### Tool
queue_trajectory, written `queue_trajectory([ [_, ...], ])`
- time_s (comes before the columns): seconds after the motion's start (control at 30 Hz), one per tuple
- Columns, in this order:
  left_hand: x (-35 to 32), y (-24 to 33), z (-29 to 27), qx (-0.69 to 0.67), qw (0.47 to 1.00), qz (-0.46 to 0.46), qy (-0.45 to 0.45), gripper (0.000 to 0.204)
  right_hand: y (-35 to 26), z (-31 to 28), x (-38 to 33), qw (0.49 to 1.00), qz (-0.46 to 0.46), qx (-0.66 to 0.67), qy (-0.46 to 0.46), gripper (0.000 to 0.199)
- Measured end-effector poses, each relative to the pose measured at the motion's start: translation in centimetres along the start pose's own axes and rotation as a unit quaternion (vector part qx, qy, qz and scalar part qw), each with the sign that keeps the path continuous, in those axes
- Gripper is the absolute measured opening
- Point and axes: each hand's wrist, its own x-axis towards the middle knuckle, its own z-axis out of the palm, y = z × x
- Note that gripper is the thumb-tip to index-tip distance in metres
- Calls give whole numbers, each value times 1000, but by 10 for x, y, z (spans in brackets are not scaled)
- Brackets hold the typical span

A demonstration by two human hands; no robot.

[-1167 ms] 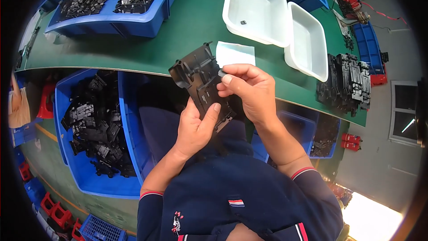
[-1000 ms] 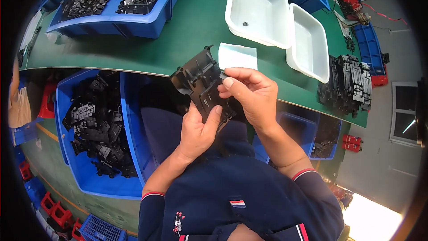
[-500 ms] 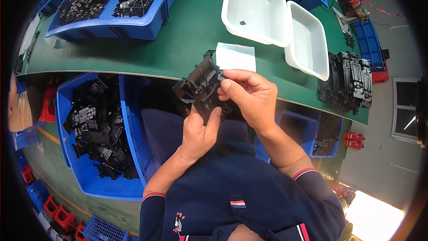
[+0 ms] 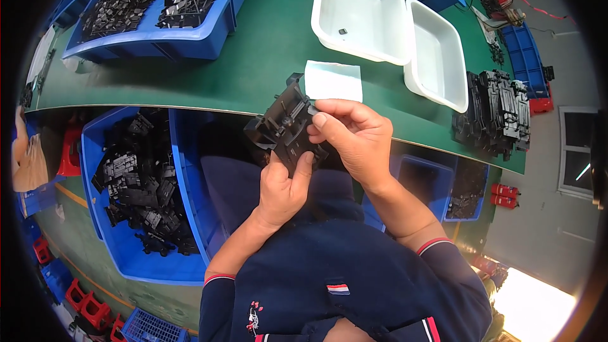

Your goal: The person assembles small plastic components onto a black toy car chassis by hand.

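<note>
My left hand is closed on the lower end of a black molded plastic part with ribs and recesses, held tilted just off the table's near edge. Thumb and index finger of my right hand pinch a small dark grey piece against the upper right side of that part. Fingers cover most of the small piece, so its shape is unclear. Behind the hands, a white sheet of paper lies on the green table.
Two white trays stand beyond the paper; one holds a small dark piece. Stacked black molded parts sit at the right edge. A blue crate of small black pieces is far left; below, a blue bin holds black parts.
Both hands keep their grips in nearly the same place. The view has shifted very slightly.
</note>
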Motion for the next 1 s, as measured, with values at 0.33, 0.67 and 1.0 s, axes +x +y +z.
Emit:
queue_trajectory([
  [0.33,1,-2,-1,38,999,9,-10,26,0,0,1,1000,-3,-18,4,17],
  [0.67,-1,-10,3,56,998,30,3,26,10,2,-1,996,-63,-56,21,15],
  [1.0,-4,-14,2,62,998,29,-9,25,13,1,2,987,-118,-108,12,12],
])
